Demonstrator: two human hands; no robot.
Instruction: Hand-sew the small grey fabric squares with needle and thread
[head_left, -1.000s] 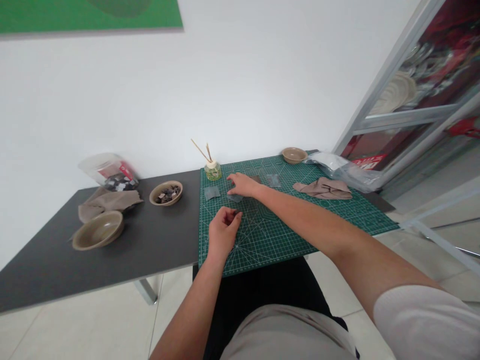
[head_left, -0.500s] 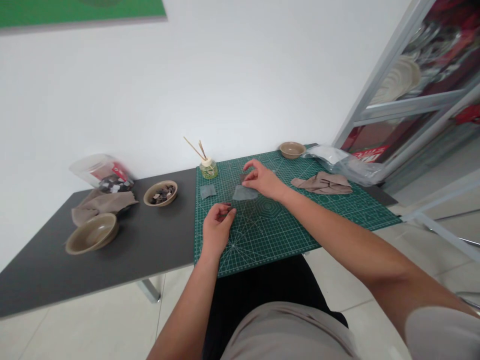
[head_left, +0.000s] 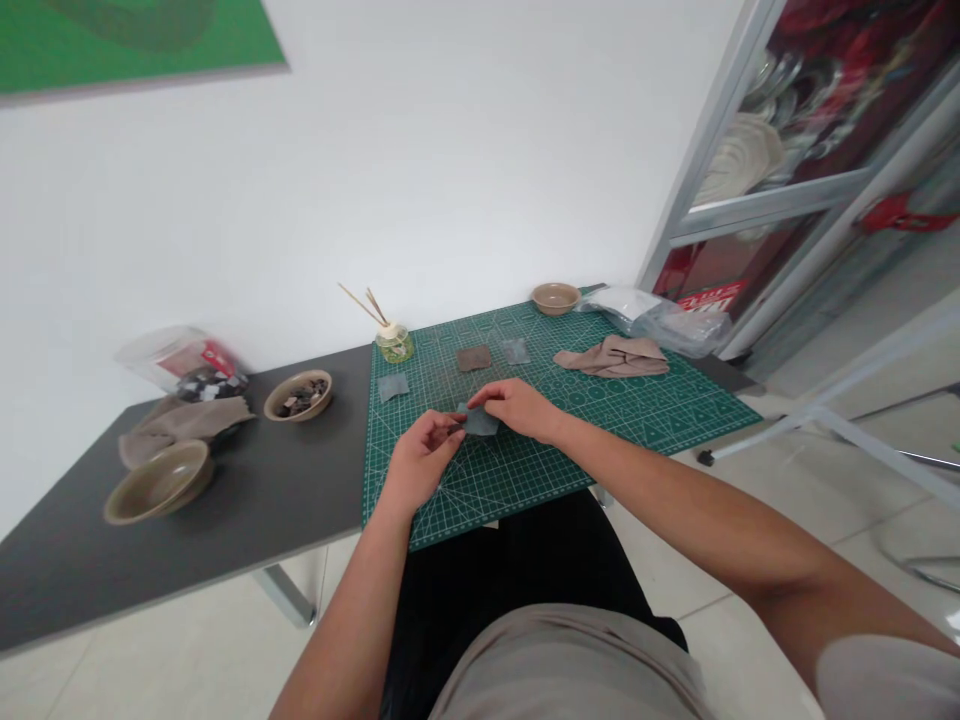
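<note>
My right hand (head_left: 517, 408) pinches the upper edge of a small grey-blue cloth square (head_left: 481, 424) just over the green cutting mat (head_left: 510, 470). At the left edge of that square, my left hand (head_left: 427, 455) has thumb and fingers closed on something small and dark, too small to make out. Behind the hands, three more small squares lie flat on the mat: a grey-blue one (head_left: 393, 387), a brown one (head_left: 474, 358) and a pale, see-through one (head_left: 515, 350).
On the dark table (head_left: 300, 480) stand a bowl of dark and light bits (head_left: 276, 403), a tilted bowl (head_left: 161, 485), a crumpled cloth (head_left: 184, 425) and a clear jar (head_left: 161, 350). The mat carries a reed diffuser (head_left: 394, 343), another bowl (head_left: 555, 298), a brown cloth (head_left: 619, 357) and a plastic bag (head_left: 660, 318).
My right hand has picked up the grey-blue square from the mat and brought it nearer, to my left hand's fingertips. The brown square behind is now uncovered. The view has shifted to the right.
</note>
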